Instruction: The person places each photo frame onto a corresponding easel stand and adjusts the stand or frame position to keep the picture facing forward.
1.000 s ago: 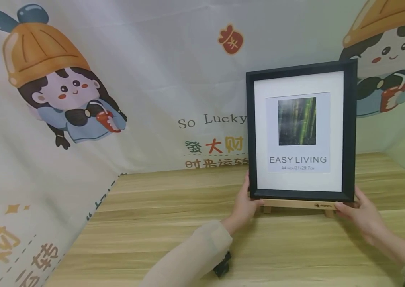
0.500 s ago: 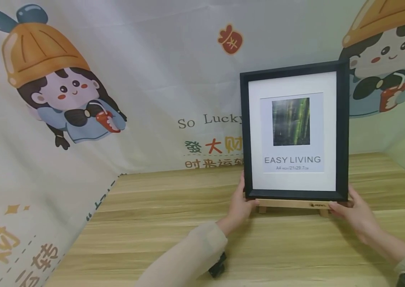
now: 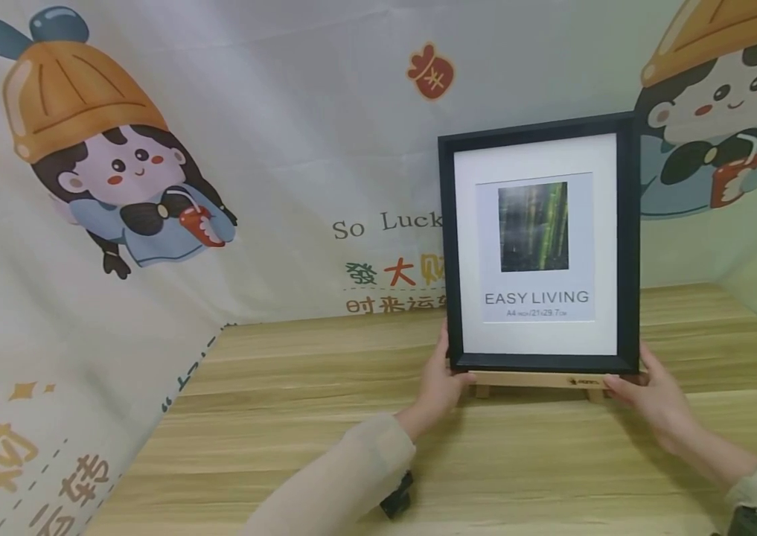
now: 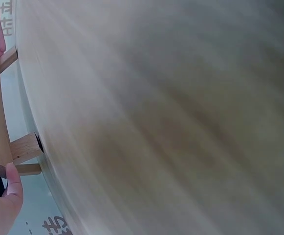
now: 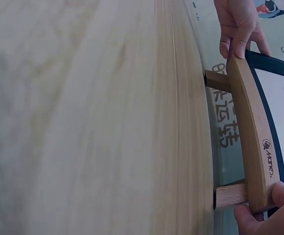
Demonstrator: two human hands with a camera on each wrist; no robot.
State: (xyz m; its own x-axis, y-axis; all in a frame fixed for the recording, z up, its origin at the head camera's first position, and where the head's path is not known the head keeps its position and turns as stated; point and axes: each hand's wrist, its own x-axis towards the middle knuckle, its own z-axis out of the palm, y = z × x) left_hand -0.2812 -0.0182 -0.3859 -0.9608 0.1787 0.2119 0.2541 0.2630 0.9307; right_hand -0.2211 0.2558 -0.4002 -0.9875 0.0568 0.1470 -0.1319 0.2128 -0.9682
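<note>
A black picture frame with a white mat and a bamboo picture stands upright on a small wooden easel. My left hand grips the left end of the easel's ledge at the frame's lower corner, thumb in front and fingers behind. At the opposite end my right hand holds the ledge the same way. The right wrist view shows both hands pinching the ends of the wooden ledge, with its short legs on the table. Most of the easel is hidden behind the picture frame.
The wood-grain table spreads to the left and in front. Behind it hangs a pale cloth backdrop with printed cartoon figures and lettering. A dark strapped device shows under the left sleeve.
Both hands have shifted the easel and the picture frame a short way to the left across the table. The grip looks the same throughout.
</note>
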